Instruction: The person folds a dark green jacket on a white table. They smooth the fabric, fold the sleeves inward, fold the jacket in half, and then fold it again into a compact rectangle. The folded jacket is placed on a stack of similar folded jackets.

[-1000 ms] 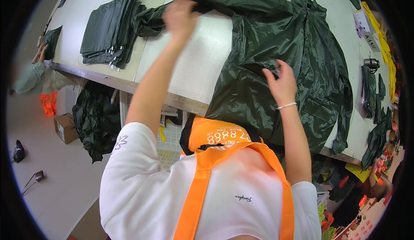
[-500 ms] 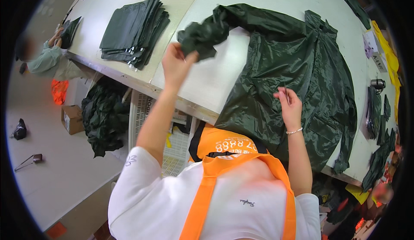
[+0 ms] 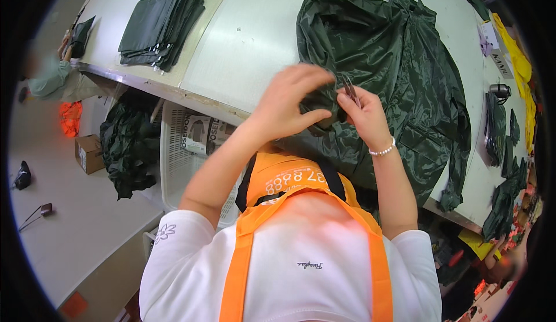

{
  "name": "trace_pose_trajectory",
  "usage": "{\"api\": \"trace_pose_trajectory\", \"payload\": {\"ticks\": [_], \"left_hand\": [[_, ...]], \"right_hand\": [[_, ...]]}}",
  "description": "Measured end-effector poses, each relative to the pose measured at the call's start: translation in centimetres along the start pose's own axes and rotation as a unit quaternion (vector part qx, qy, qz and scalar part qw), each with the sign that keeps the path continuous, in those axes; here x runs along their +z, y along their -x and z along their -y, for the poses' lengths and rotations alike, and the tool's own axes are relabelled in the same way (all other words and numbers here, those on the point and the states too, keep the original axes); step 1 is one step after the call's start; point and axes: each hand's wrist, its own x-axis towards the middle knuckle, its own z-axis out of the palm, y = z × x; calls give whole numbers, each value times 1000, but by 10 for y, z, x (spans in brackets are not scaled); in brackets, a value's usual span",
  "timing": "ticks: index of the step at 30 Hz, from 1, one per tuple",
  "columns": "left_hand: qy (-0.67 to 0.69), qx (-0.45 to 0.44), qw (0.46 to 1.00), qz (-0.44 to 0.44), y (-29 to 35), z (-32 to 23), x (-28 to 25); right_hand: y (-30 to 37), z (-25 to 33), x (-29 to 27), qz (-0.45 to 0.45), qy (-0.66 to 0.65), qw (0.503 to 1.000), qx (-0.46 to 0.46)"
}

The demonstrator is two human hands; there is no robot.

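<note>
A dark green shiny jacket (image 3: 376,50) lies spread on the white table in front of me, its collar pointing away and one sleeve bent back toward my hands. My left hand (image 3: 289,99) is open beside the bunched sleeve end (image 3: 318,105), thumb and fingers apart, the fingers slightly blurred. Close to it, my right hand (image 3: 368,119) is closed on small metal thread snips (image 3: 350,89), whose narrow blades point up and away over the jacket. The sleeve end is partly hidden behind both hands.
A stack of folded dark green garments (image 3: 159,26) sits at the table's far left. Below the table edge are a white plastic basket (image 3: 171,177) and a dark green cloth heap (image 3: 130,142). On the right stand a box (image 3: 498,50) and a metal canister (image 3: 500,92). Another person (image 3: 49,79) is at the far left.
My left hand has moved right and nearer, from the raised sleeve end to beside my right hand. The sleeve, stretched out left before, is now folded in against the jacket.
</note>
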Motion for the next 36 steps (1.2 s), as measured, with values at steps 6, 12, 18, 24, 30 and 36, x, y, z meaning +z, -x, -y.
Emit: {"api": "trace_pose_trajectory", "payload": {"ticks": [6,12,18,24,30,36], "left_hand": [[285,-317,904,-36,-8,-2,16],[232,-360,904,-13,0,-4,21],[305,-383,872,3,-6,-20,32],[360,-401,841,45,-13,-15,34],[357,-453,816,33,-22,-20,40],[259,-468,838,110,-32,-30,35]], "right_hand": [[10,3,-17,-26,12,994,-108],[17,-6,-30,-41,-52,995,-75],[17,0,-45,-4,-83,996,-31],[15,21,-42,-139,151,941,-270],[13,24,-39,-66,243,907,-338],[6,14,-53,-1,164,964,-211]]}}
